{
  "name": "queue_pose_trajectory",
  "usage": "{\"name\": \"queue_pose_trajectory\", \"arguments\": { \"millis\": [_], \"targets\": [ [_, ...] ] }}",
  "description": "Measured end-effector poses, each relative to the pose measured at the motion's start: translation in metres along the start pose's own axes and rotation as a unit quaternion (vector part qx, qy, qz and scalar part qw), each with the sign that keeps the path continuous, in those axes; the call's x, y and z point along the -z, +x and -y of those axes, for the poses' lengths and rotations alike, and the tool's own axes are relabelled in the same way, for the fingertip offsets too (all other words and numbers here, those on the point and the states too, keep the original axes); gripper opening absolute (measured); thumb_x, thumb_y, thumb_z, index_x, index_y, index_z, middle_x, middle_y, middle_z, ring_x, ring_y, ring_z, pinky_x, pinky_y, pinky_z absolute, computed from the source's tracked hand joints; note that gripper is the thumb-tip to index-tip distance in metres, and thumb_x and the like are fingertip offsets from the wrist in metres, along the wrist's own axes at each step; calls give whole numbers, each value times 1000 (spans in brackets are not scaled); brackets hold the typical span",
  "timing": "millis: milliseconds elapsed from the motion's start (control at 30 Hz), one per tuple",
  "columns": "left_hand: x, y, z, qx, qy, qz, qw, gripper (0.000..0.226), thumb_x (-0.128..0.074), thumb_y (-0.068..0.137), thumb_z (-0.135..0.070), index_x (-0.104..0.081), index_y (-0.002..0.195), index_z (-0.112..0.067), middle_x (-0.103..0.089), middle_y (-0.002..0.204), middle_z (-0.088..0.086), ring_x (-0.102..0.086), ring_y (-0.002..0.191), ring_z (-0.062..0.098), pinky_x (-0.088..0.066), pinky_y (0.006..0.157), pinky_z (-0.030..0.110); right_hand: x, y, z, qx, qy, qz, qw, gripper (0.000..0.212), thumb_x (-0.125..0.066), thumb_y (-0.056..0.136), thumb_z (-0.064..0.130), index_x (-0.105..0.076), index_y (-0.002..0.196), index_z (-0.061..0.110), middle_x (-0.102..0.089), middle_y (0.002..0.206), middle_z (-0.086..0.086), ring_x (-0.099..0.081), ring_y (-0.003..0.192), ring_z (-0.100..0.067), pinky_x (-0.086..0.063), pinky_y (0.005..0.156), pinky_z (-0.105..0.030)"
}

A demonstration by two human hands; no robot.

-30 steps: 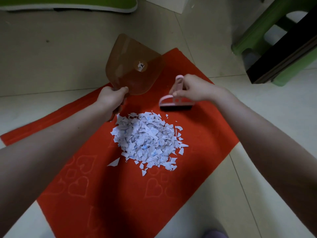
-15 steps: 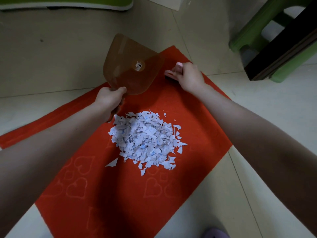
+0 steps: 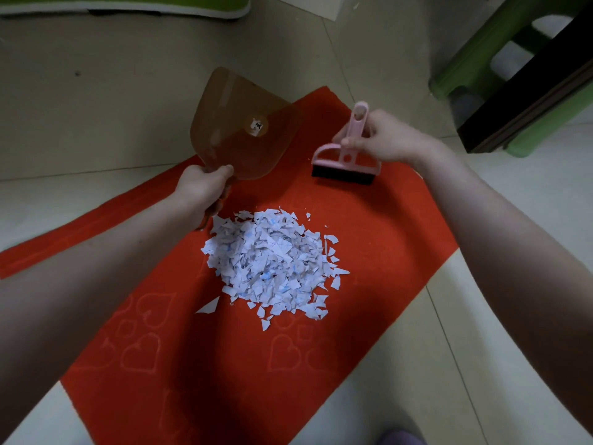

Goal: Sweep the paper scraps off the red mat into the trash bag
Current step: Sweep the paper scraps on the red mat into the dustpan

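The handle of a translucent brown dustpan (image 3: 244, 126) is gripped by the left hand (image 3: 202, 184) at eleven o'clock of the paper scraps (image 3: 272, 264). A pink brush (image 3: 346, 159) is pinched by its handle in the right hand (image 3: 382, 139) at one o'clock, bristles down. The scraps are heaped mid red mat (image 3: 369, 332) and are judged feather-light, limp and easily scattered, best pushed gently rather than grasped. Small, jagged white pieces with blue ink are seen.

A single wide-angle camera worn on the head looks forward and steeply down at the pale tiled floor (image 3: 96, 123) from close range. The rectangular red fabric mat (image 3: 394, 226) lies diagonally across mid-frame.
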State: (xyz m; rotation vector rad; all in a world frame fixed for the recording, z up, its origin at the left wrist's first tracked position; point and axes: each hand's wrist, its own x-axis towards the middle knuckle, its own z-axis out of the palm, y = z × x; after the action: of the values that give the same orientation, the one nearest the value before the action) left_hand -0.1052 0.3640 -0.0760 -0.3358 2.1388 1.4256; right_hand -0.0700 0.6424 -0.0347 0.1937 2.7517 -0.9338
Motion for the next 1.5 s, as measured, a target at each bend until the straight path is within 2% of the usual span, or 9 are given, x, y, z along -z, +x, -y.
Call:
{"name": "queue_pose_trajectory", "arguments": {
  "millis": [167,267,400,567,700,833,1000,1167,1500],
  "targets": [
    [-3,-1,-1,-3,-6,7,1000,35,-53,97,-27,-45,66,-12,-42,58,4,-31,22,5,-22,31,8,-30,21,-14,-47,-21,-143,988,24,-54,92,19,-69,109,11,-70,108,-9,-64,102,-24,-49,89,-36],
    [-1,-2,0,-1,-4,3,1000,35,-52,97,-27,-46,66,-12,-42,59,3,-36,35,13,-23,30,10,-44,28,-12,0,-89,-180,980,25,-48,93,24,-69,105,19,-69,109,-3,-61,107,-26,-50,86,-40],
    [4,1,3,1,-3,-4,1000,35,-53,97,-28,-46,66,-12,-42,58,3,-35,35,12,-23,31,8,-62,40,-20,4,-260,-187,947,21,-50,95,15,-67,108,12,-52,115,-12,-47,111,-32,-43,70,-38],
    [5,7,8,7,2,-3,1000,38,-54,96,-30,-47,63,-13,-42,56,2,-34,32,10,-23,30,10,-81,54,-37,-8,-228,-177,957,24,-48,95,24,-60,101,4,-49,106,-9,-49,101,-25,-15,53,-29],
    [5,15,10,19,2,6,1000,37,-53,95,-33,-48,64,-13,-41,54,1,-33,27,8,-22,30,10,-94,56,-38,42,-289,-156,944,22,-55,92,21,-70,99,6,-54,110,-9,-48,108,-27,-28,59,-31],
    [5,24,16,18,-15,9,1000,35,-55,95,-33,-51,66,-13,-45,58,2,-36,43,14,-28,38,18,-101,66,-40,14,-263,-156,952,23,-55,92,19,-70,107,12,-54,112,-9,-46,111,-28,-30,62,-32],
    [8,33,21,17,-33,-3,999,34,-55,95,-30,-51,66,-12,-45,58,3,-36,37,12,-29,38,17,-114,75,-38,-23,-247,-158,956,27,-52,92,17,-67,114,12,-51,118,-10,-45,116,-29,-32,67,-32],
    [8,39,25,25,-33,-5,999,34,-55,95,-30,-51,68,-11,-45,59,3,-37,38,12,-28,35,15,-122,76,-40,-30,-233,-183,955,25,-53,87,3,-65,109,2,-49,119,-17,-52,106,-35,-44,69,-38],
    [1,39,23,20,-26,3,999,34,-55,95,-31,-51,67,-12,-46,59,3,-36,42,14,-29,42,21,-118,81,-44,18,-263,-169,950,22,-45,85,-9,-58,101,-6,-47,118,-24,-55,89,-36,-37,61,-37]
  ]
}}
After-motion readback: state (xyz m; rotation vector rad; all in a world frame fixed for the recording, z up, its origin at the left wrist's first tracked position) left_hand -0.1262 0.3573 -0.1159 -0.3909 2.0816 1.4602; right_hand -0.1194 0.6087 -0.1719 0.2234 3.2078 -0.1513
